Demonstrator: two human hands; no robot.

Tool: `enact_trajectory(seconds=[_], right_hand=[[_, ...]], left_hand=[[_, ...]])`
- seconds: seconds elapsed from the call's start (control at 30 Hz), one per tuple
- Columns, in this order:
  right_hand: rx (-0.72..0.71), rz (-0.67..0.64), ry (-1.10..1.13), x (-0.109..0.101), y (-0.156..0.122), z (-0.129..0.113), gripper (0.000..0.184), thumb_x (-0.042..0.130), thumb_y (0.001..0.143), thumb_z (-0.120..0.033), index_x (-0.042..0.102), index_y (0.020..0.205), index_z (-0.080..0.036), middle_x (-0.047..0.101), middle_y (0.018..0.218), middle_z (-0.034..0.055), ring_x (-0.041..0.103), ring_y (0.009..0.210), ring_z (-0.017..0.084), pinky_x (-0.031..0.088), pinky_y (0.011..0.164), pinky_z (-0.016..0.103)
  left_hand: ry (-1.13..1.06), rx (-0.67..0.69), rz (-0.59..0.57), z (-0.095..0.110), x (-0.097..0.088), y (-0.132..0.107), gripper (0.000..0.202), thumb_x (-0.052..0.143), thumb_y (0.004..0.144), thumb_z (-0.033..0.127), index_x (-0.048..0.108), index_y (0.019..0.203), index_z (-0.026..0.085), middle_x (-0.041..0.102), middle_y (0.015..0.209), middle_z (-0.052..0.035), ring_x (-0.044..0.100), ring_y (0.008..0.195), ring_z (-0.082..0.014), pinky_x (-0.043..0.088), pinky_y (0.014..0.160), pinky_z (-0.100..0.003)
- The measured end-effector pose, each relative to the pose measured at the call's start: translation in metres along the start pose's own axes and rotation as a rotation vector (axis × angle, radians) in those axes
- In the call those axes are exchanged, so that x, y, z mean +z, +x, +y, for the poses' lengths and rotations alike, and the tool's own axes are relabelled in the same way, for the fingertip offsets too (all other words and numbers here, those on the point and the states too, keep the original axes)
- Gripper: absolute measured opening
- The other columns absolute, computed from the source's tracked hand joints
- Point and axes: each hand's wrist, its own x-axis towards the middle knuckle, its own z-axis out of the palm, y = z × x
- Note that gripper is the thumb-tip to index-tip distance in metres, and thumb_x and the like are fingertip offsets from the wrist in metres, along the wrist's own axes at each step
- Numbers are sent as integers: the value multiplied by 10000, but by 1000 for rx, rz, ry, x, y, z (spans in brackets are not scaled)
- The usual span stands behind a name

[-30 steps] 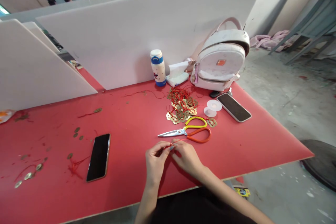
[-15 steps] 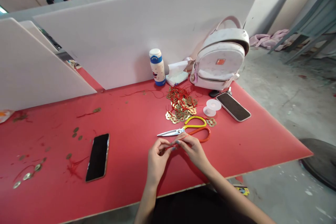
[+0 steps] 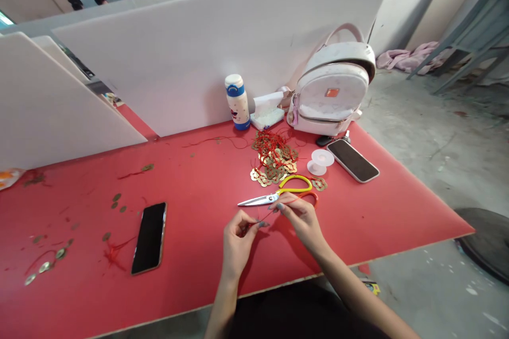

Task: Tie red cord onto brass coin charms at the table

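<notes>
Near the table's front edge, my left hand [image 3: 238, 235] is closed, pinching a thin red cord [image 3: 269, 215] between thumb and forefinger; its curled fingers hide whatever else lies in the palm. The cord runs up to my right hand [image 3: 298, 217], whose fingertips pinch its other part. Just beyond my hands lie scissors [image 3: 274, 197] with one yellow and one red handle, the red one partly covered by my right hand. Behind them is a pile of brass coins tied with red cord [image 3: 274, 159]. One tied coin cluster [image 3: 319, 183] sits beside the yellow handle.
A white spool [image 3: 320, 161] and a phone [image 3: 353, 160] lie to the right. A bottle [image 3: 237, 103], a tissue pack [image 3: 267, 117] and a white backpack [image 3: 332, 90] stand along the partition. Left are a second phone [image 3: 149, 238], loose coins [image 3: 44, 267] and cord scraps [image 3: 114, 253].
My right hand has moved right and slightly up, away from the left, and a stretch of red cord now shows between them. The left hand stays nearly in place.
</notes>
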Motion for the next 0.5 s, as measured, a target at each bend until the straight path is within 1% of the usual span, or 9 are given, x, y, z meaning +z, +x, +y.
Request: enact_trajectory(seconds=[0.1,0.17,0.23,0.3,0.37,0.4,0.43,0.5], right_hand=[[15,21,30,0,2,-1,270,620,904,-414,747,761,-223,676,758,66,601,756,217,485,704,331],[49,39,39,1,1,1,285,610,905,-434,741,770,-220,666,773,64,597,758,212,486,692,322],[87,54,43,3,-1,3,293,586,913,-465,745,874,-221,672,840,67,606,808,213,494,714,317],[143,33,69,5,-6,7,334,559,922,-489,714,1075,-235,681,944,72,618,866,211,505,724,306],[220,-53,111,9,-12,12,404,534,930,-506,644,1222,-250,682,1004,71,626,838,195,513,677,286],[253,-121,126,12,-15,15,416,525,932,-515,637,1229,-246,686,990,68,626,790,184,509,637,275],[273,-193,133,14,-19,18,411,524,930,-522,654,1192,-232,692,948,64,621,742,176,503,608,269],[281,-294,122,19,-25,22,371,544,923,-515,697,1038,-197,694,825,50,612,666,167,497,596,273]], left_hand=[[23,-5,10,1,1,1,121,699,780,234,611,721,177,692,688,-10,716,725,-192,533,668,-247],[13,-34,0,2,1,2,84,696,777,240,650,810,178,725,754,-28,728,757,-204,549,692,-263],[15,-62,-6,3,1,3,136,691,774,256,689,882,174,755,830,-59,733,790,-220,565,720,-290],[50,-60,6,4,0,3,144,686,772,274,722,866,170,766,833,-76,728,786,-230,572,729,-308],[83,-9,23,8,0,3,117,688,769,276,737,792,173,763,815,-78,716,794,-231,569,746,-313],[88,27,24,10,0,3,109,688,770,274,739,770,177,759,823,-77,709,801,-228,566,745,-308],[91,65,26,11,-1,2,103,687,772,268,740,755,181,752,839,-77,701,808,-224,560,733,-298],[113,133,30,15,-2,2,89,681,775,245,737,736,187,736,873,-74,684,806,-210,537,680,-267]])
